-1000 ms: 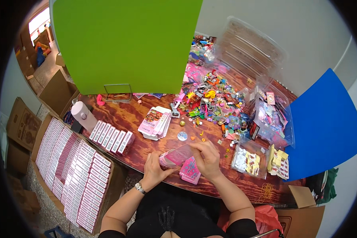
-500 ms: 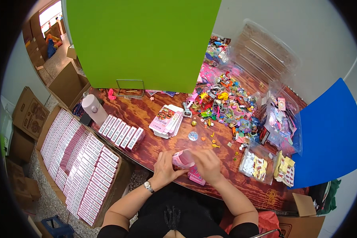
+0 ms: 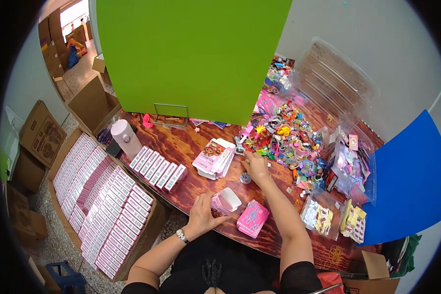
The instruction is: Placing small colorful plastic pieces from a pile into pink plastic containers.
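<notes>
A small open pink carton (image 3: 226, 201) stands at the table's near edge with its flap up. My left hand (image 3: 201, 214) is closed about its left side, with the thumb along the near side. Over the small trinkets at the near end of the pile, my right hand (image 3: 256, 166) has its fingers bent together and pointing down; whatever is between them is too small to make out. A clear round disc (image 3: 245, 178) lies just beside that hand. A bright pink pack (image 3: 253, 218) rests to the right of the carton.
Flattened cartons (image 3: 214, 158) lie stacked beyond the open one. Closed cartons (image 3: 158, 168) form a row at left, near a large box of packed cartons (image 3: 115, 215). A trinket heap (image 3: 299, 137), sachet tray (image 3: 323, 215) and pink bottle (image 3: 126, 138) surround the work area.
My right hand has left the carton and reached away to the trinkets. The bright pink pack, mostly covered before, now shows fully. My left hand stays at the carton.
</notes>
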Action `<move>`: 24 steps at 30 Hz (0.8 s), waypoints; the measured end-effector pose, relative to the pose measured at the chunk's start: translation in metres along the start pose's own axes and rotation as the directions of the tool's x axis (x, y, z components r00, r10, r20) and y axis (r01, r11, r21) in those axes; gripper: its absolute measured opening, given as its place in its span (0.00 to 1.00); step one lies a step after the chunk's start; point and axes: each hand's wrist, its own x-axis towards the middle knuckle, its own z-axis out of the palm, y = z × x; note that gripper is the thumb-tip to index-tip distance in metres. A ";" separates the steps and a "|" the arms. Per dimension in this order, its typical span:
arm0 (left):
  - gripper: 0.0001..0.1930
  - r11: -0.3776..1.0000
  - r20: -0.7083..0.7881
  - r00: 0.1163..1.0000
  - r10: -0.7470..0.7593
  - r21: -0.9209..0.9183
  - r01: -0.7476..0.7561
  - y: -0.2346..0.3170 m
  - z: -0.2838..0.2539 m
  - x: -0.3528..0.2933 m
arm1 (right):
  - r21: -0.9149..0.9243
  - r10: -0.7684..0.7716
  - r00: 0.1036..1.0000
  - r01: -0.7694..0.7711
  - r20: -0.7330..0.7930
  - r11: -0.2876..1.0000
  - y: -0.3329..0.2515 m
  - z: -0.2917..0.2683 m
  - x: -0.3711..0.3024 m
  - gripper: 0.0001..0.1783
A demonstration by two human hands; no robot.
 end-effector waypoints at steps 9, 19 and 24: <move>0.42 0.998 -0.030 0.998 -0.057 -0.005 0.057 -0.008 0.004 0.000 | -0.193 0.011 0.994 0.010 0.110 0.981 -0.007 0.009 0.017 0.11; 0.43 0.999 -0.082 0.996 -0.044 -0.009 0.044 -0.011 0.013 0.004 | 0.358 -0.214 0.963 0.145 0.161 0.922 -0.081 -0.126 -0.054 0.08; 0.43 1.000 -0.109 0.994 -0.013 0.015 0.015 0.001 0.014 0.006 | 0.460 -0.325 0.856 0.118 0.403 0.880 -0.095 -0.130 -0.066 0.12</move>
